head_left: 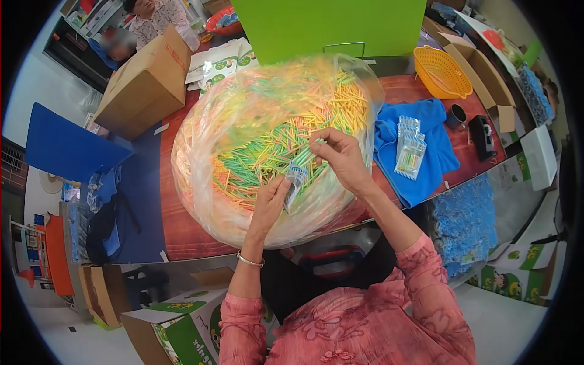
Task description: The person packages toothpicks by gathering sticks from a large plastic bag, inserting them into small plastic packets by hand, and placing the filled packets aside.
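Observation:
A large clear plastic bag (201, 201) lies wide open on the table, full of thin coloured sticks (267, 146) in green, yellow, orange and pink. Over its near side, my left hand (271, 198) is closed on a small clear packet (295, 182) with a blue printed end. My right hand (342, 157) pinches a few thin sticks (309, 156) just above the packet's upper end. Whether their tips are inside the packet I cannot tell. To the right, several filled packets (410, 156) lie overlapping on a blue cloth (438, 167).
A yellow basket (443, 72), a dark mug (455, 116) and a tape dispenser (482, 139) stand at the right. A cardboard box (143, 85) is at the far left, with another person (161, 21) beyond it. A green panel (328, 27) rises behind the bag.

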`<state>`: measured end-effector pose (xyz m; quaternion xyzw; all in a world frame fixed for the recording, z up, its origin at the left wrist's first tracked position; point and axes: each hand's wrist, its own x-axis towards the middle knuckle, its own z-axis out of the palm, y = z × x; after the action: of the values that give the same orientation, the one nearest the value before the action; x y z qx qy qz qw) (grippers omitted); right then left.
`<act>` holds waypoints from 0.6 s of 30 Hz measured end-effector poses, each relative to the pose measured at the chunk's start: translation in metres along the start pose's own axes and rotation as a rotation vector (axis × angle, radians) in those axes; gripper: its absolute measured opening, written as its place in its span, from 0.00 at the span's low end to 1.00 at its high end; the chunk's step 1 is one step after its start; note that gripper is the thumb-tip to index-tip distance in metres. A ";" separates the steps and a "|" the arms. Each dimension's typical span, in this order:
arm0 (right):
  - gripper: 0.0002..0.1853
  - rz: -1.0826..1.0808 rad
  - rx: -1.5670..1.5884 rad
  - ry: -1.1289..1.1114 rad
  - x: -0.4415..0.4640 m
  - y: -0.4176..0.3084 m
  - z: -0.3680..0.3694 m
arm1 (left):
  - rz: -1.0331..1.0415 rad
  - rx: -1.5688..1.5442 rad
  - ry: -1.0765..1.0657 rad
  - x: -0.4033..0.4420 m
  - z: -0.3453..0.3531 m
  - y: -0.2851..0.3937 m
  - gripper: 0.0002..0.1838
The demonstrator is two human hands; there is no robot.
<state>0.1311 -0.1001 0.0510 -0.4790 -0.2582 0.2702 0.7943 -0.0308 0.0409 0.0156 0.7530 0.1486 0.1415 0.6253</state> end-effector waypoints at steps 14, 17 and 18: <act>0.06 0.044 -0.177 -0.146 -0.005 -0.016 -0.009 | -0.066 -0.074 -0.065 -0.006 -0.004 -0.012 0.15; 0.06 0.140 -0.249 -0.238 -0.004 -0.021 -0.011 | 0.026 -0.037 -0.081 -0.005 0.001 -0.005 0.13; 0.06 0.177 -0.287 -0.259 -0.002 -0.023 -0.008 | 0.063 -0.004 -0.079 -0.007 0.000 -0.002 0.12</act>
<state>0.1391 -0.1156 0.0677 -0.5694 -0.3508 0.3587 0.6513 -0.0374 0.0378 0.0136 0.7609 0.0996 0.1317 0.6275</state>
